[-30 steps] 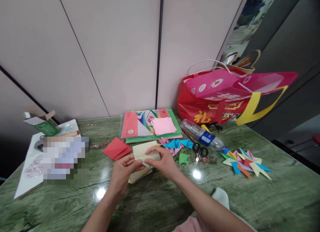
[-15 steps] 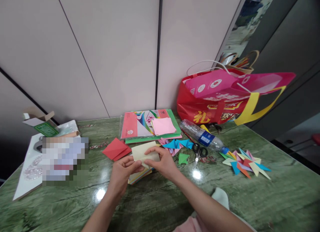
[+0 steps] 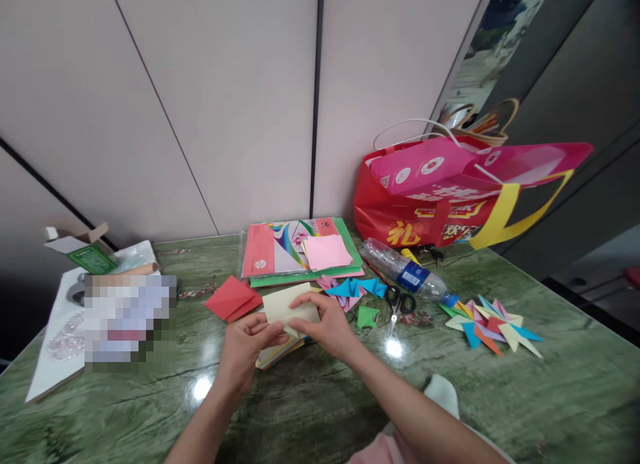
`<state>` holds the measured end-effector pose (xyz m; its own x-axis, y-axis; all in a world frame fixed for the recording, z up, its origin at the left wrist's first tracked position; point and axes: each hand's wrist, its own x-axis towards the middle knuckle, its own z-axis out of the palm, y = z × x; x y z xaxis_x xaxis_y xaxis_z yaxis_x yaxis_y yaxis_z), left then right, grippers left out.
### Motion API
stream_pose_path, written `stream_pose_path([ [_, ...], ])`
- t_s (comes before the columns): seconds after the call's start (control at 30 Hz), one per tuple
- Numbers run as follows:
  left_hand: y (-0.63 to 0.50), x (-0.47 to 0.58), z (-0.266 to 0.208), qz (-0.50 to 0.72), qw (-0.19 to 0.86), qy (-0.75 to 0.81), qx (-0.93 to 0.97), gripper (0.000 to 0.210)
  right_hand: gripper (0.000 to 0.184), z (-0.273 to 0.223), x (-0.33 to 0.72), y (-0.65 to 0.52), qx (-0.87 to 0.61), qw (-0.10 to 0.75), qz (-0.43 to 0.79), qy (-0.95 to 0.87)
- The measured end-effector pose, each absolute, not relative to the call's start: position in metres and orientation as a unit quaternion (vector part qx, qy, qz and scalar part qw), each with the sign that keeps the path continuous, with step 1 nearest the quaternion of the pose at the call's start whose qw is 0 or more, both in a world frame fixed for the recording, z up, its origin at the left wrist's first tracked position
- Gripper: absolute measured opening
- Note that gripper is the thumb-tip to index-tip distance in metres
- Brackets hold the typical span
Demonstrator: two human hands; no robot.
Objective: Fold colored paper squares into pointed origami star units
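Note:
A cream sheet of paper (image 3: 287, 300) is held up between both hands, its lower part bent at a fold. My left hand (image 3: 253, 341) is closed on the lower left edge, thumb in front. Closed on the right side, my right hand (image 3: 323, 321) has thumb and fingers pinched near the fold. Below the hands lies a stack of coloured paper (image 3: 283, 353), partly hidden by them. Red folded papers (image 3: 233, 299) lie just left of the sheet. To the right are blue folded pieces (image 3: 353, 288) and a small green folded piece (image 3: 367, 317).
Black-handled scissors (image 3: 397, 307) and a plastic bottle (image 3: 410, 274) lie to the right, near a multicoloured folded-paper star (image 3: 493, 325). Behind them stands a red gift bag (image 3: 425, 197). Paper packs (image 3: 280, 249) lie at the back; a white board (image 3: 55, 344) and open box (image 3: 90, 254) stand left.

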<state>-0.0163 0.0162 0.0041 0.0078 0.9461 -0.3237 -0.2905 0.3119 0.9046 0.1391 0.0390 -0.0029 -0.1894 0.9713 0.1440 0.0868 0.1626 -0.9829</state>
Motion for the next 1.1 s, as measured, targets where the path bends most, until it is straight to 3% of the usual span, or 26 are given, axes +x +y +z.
stream_pose_path([
  [0.37,0.016,-0.02,0.01,0.429,0.662,0.489,0.372,0.038,0.022,0.001,0.141,0.038,-0.423,0.447,0.481,-0.625],
  [0.8,0.016,-0.017,0.008,0.452,0.63,0.504,0.381,0.036,0.024,-0.001,0.144,0.041,-0.43,0.441,0.463,-0.637],
  [1.1,0.015,-0.023,0.012,0.369,0.666,0.482,0.433,0.034,0.023,-0.001,0.149,0.041,-0.355,0.417,0.511,-0.662],
])
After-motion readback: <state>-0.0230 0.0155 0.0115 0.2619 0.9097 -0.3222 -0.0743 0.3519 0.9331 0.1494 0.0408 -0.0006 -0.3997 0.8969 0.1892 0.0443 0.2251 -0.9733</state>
